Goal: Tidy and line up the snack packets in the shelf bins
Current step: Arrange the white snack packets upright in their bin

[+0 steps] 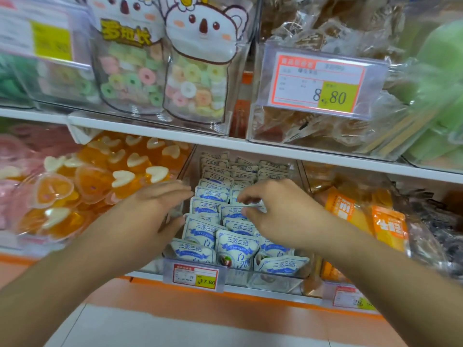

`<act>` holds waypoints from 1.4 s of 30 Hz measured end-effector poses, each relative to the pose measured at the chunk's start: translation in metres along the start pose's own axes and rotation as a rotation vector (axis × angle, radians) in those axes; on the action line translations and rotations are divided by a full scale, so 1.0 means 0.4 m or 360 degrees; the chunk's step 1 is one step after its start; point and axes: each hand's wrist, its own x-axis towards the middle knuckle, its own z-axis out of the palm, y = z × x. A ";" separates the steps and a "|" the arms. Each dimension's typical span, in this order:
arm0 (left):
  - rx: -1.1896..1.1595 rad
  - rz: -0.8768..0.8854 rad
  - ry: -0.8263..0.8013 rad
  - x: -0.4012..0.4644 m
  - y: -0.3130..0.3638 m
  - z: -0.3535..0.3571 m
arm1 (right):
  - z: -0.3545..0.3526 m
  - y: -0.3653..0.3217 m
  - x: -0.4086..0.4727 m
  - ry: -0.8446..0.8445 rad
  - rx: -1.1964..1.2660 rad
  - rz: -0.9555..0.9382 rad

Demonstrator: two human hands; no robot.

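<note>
Price tag (195, 276): clipped to the front lip of the bin (275, 280), nearest the camera; reads 17.80.
Bin: clear plastic, on the lower shelf, between the jelly cups (82, 186) at left and the orange packs (363, 216) at right.
Packets (235, 246): white with blue print, standing on edge in about three rows that run front to back. Front ones lean and overlap; the right front one lies almost flat. Rear rows look straighter.
Left hand (147, 211): fingers straight and together, thumb spread, flat against the left wall of the bin beside the left row. Holds nothing.
Right hand (278, 209): over the middle of the bin, fingers bent down onto packet tops in the middle row. Thumb and fingertips are close together as if in a pinch; whether a packet is truly held, cannot tell.
Handling (judgement): small sealed pouches, likely light and puffy, with slick film and soft sides. They should slide easily against each other and tip over when unsupported. Low risk of damage, though hard squeezing could crush the contents.
Grip point (judgement): top seam, which is flat and stiffer than the body; or press a whole row from its side with a flat palm.
Upper shelf (160, 135): koala bags (200, 71) of ring sweets, and a tag reading 8.80 (323, 83), farthest back.
</note>
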 end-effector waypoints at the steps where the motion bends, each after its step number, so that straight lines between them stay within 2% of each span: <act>1: 0.0014 0.0005 -0.0004 -0.005 -0.006 0.004 | 0.024 -0.008 0.039 -0.0045 0.0004 0.0002; 5: -0.0016 -0.0003 0.0017 -0.008 -0.013 0.012 | 0.108 -0.035 0.164 -0.0216 -0.0038 -0.0044; 9: -0.0044 0.0021 0.0052 -0.006 -0.030 0.023 | 0.135 -0.051 0.196 -0.0132 -0.0022 -0.0088; 14: -0.0099 0.0053 0.0069 -0.007 -0.035 0.023 | 0.147 -0.042 0.201 -0.0143 0.0182 0.0081; 19: -0.0113 0.0062 0.0090 -0.006 -0.029 0.019 | 0.139 -0.058 0.201 -0.0180 0.0487 0.0091; 23: -0.0087 0.0053 0.0077 -0.008 -0.026 0.019 | 0.143 -0.073 0.215 0.0005 0.0365 0.0053; 27: -0.0073 0.0082 0.0085 -0.006 -0.025 0.021 | 0.141 -0.060 0.220 -0.0035 0.0228 -0.0052; 32: -0.0043 0.0085 0.0085 -0.009 -0.027 0.022 | 0.142 -0.008 0.241 0.0313 -0.0179 -0.0050; 34: -0.0043 0.0085 0.0084 -0.008 -0.027 0.021 | 0.151 -0.005 0.246 0.0255 -0.0310 0.0002; 39: -0.0059 0.0098 0.0095 -0.007 -0.029 0.026 | 0.145 -0.023 0.261 0.0120 -0.0054 0.0152; 42: -0.0007 0.0095 0.0090 -0.007 -0.028 0.027 | 0.150 -0.032 0.265 0.0079 -0.0046 0.0143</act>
